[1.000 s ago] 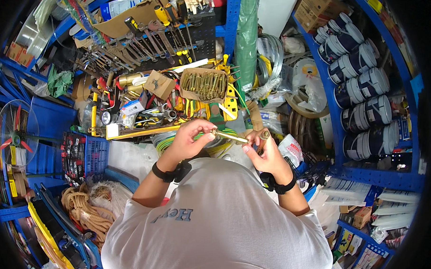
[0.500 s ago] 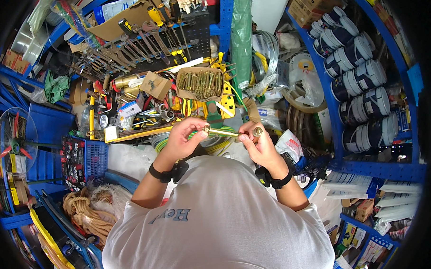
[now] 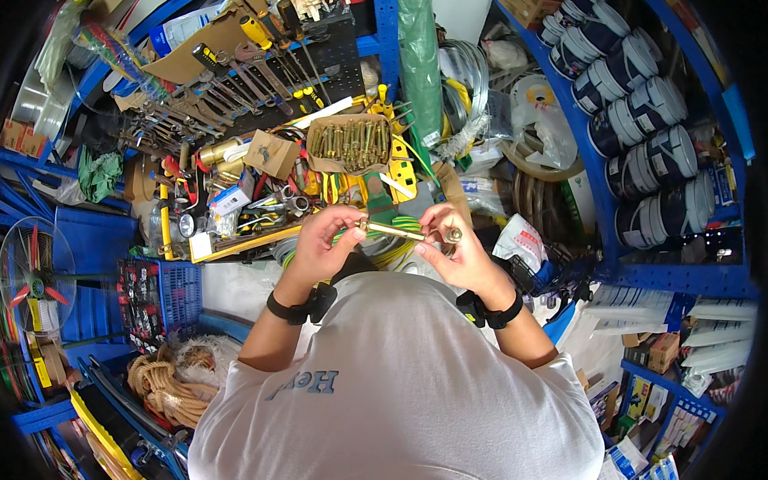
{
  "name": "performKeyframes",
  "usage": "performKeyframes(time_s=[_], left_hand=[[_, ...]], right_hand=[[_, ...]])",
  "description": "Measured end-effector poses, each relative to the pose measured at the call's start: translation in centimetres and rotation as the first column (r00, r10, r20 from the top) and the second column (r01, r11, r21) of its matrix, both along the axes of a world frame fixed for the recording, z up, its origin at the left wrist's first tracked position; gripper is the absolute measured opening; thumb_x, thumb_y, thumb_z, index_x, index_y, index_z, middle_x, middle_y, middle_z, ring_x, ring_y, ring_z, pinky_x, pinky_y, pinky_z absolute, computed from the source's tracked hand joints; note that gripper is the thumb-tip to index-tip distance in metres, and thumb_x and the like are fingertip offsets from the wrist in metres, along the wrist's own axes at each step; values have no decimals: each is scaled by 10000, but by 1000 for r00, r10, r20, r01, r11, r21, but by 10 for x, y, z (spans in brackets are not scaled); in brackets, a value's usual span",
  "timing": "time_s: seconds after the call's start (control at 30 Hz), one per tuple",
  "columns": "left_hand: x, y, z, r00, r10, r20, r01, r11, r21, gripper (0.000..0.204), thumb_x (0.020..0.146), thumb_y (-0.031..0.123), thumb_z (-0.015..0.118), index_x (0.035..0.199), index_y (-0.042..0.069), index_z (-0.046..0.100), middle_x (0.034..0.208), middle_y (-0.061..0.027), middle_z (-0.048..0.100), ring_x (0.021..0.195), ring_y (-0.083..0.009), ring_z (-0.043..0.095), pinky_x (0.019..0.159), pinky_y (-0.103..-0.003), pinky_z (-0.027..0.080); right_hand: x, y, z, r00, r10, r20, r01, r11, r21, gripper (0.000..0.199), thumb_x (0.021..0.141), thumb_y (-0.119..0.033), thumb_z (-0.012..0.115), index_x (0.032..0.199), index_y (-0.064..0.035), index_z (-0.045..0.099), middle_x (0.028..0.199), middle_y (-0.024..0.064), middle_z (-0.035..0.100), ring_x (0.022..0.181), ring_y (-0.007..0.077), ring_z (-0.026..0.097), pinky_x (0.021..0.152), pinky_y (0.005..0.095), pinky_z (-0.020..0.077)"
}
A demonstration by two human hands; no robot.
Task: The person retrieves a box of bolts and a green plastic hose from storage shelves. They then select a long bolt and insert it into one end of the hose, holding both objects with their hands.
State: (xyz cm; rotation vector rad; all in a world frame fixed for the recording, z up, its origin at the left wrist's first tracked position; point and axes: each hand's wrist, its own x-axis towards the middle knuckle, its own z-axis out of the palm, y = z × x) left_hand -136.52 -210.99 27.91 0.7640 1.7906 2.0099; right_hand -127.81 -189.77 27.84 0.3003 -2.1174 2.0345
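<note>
A long brass-coloured expansion bolt [image 3: 395,230] lies crosswise in front of my chest, tilted slightly down to the right. My left hand [image 3: 325,246] pinches its nut end between thumb and fingers. At the other end, my right hand [image 3: 465,261] has its thumb and fingertips around the tip. A second brass-coloured bolt [image 3: 455,235] is held in the right hand, its end showing by the curled fingers and most of its length hidden. Beyond the hands, a cardboard box [image 3: 348,168] of similar bolts [image 3: 357,144] sits on the cluttered bench.
Around the box lie a brown carton [image 3: 271,153], pliers and loose tools. Wrenches and screwdrivers hang on a black pegboard [image 3: 336,68]. Coiled green-yellow cable [image 3: 393,255] lies below my hands. Paint buckets [image 3: 652,163] line the right shelf; a fan [image 3: 37,277] and rope [image 3: 162,387] are left.
The view has shifted a little. My right fingers have loosened and risen around the bolt's tip, and the bolt slopes a bit more. Both hands still hold their bolts.
</note>
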Motion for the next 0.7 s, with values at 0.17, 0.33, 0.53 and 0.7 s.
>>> performKeyframes(time_s=[0.17,0.33,0.53,0.7], left_hand=[[1,1,-3,1000,-14,-6,14,1000,17,189,808,-22,572,994,-33,535,827,-43,560,745,-81,522,682,-215,443],[5,-1,-3,1000,-22,11,22,1000,20,194,811,-7,578,998,-25,532,848,-38,558,770,-82,517,704,-215,434],[10,1,-5,1000,19,-19,-19,999,33,207,810,-4,582,1011,-18,537,908,-48,564,818,-85,509,737,-216,424],[10,-2,-9,1000,-16,-14,16,1000,17,214,809,-2,583,1019,-13,540,924,-53,570,839,-90,513,775,-221,423]], right_hand=[[2,6,-10,999,-42,-24,42,999,3,319,757,97,594,778,-68,322,921,111,491,805,126,510,695,240,469],[6,3,-12,992,-55,113,86,951,-297,281,803,53,577,765,-58,322,846,113,549,756,136,570,658,240,465],[9,2,-6,994,38,106,4,927,-375,248,835,28,542,768,-61,320,806,88,511,754,118,561,622,241,464],[12,11,-3,995,58,77,-56,998,-33,249,833,-29,574,803,-62,329,829,96,484,804,145,544,655,278,468]])
